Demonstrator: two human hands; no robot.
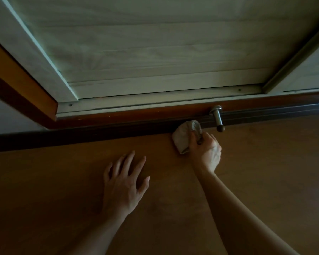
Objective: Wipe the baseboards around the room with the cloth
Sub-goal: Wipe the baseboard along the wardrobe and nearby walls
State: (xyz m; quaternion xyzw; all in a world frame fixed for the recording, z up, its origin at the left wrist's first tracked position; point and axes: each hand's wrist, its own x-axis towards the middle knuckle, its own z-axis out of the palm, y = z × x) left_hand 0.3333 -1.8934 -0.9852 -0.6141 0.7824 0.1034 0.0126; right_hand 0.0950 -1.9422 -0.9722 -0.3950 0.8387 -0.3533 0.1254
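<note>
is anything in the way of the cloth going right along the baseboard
Yes. A metal door stopper sticks out across the baseboard just right of the cloth, which the right hand grips against it. Leftward, nothing visible blocks the baseboard; the left hand lies on the floor, clear of it.

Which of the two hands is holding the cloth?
The right hand grips the cloth at the dark baseboard, beside the metal doorstop. The left hand lies spread flat on the floor, holding nothing.
</note>
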